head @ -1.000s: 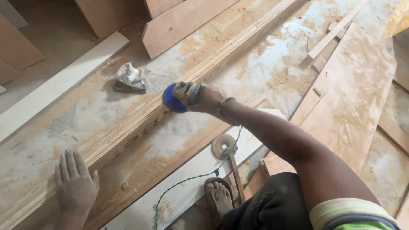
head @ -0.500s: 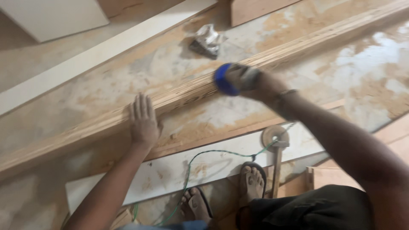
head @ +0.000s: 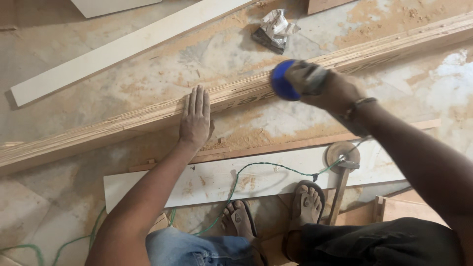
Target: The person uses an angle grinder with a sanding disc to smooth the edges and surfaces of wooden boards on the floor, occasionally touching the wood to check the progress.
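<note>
A long stack of plywood strips lies on edge across the dusty floor, running from lower left to upper right. My left hand presses flat on its top edge, fingers together and pointing away from me. My right hand grips a blue round sanding pad wrapped with grey sandpaper and holds it against the same edge, to the right of the left hand. Sawdust covers the floor on both sides of the stack.
A crumpled sheet of sandpaper lies beyond the stack. A long white board lies at the back, another white board near my sandalled feet. A green cable and a round wooden tool rest there.
The view has swung left and down. My left hand has moved from the floor up onto the plywood edge. My right hand keeps the sanding pad on the edge.
</note>
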